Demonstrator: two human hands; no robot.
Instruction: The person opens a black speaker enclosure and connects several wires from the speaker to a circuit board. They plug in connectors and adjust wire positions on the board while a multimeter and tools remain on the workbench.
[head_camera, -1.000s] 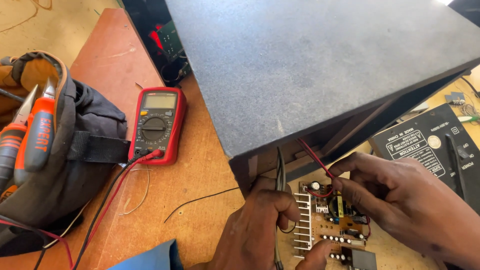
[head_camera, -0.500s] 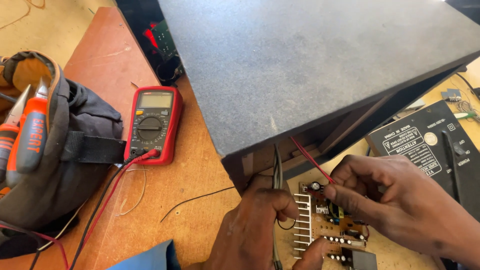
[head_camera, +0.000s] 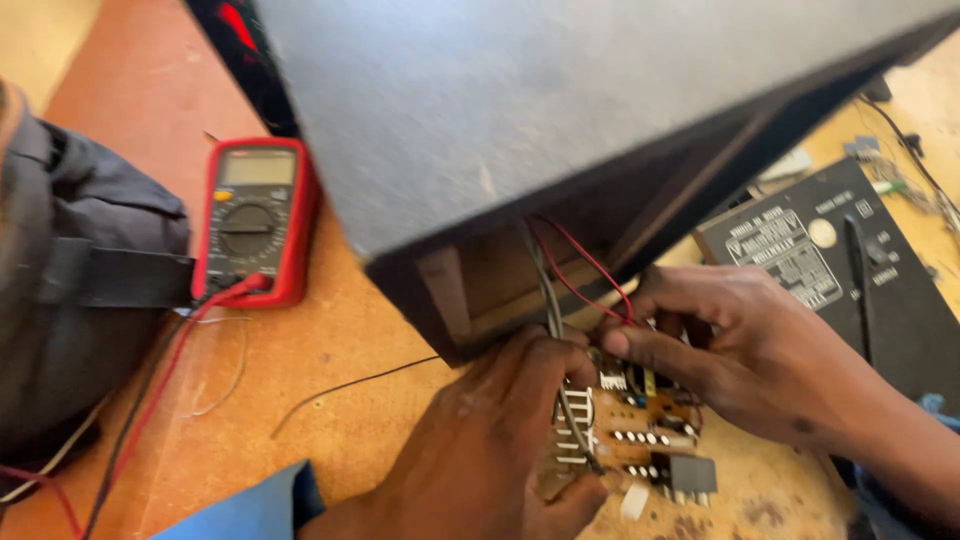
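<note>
At the front edge of the orange surface (head_camera: 330, 420), under the overhanging corner of a big grey cabinet (head_camera: 560, 110), both hands are working on a small brown circuit board (head_camera: 640, 430). The left hand (head_camera: 490, 450) is cupping the board from the left, its fingers curled round the finned edge, with a grey cable (head_camera: 548, 300) running up past its knuckles into the cabinet. The right hand (head_camera: 740, 350) is coming in from the right, thumb and forefinger pinched narrow at the board's top edge, right where the red wires (head_camera: 590, 265) are dropping out of the opening; whether it is pinching a wire or only a part on the board cannot be told.

The likeliest trouble is looking like strain on those leads. They are thin and short, and the board is hanging near the surface's edge (half in the left hand, not lying flat), so a tug or a slip of that hand could be pulling a wire off its joint or letting the board fall. The cabinet is also sitting tilted over both hands, and a nudge could be bringing its corner down on them.

Further left, the red meter (head_camera: 255, 215) is lying flat, its red and black leads (head_camera: 165, 370) trailing toward the person; a sleeve catching them could be dragging the meter along. A dark bag (head_camera: 70, 290) is sitting at the far left, and a black panel (head_camera: 830, 260) is lying to the right.
</note>
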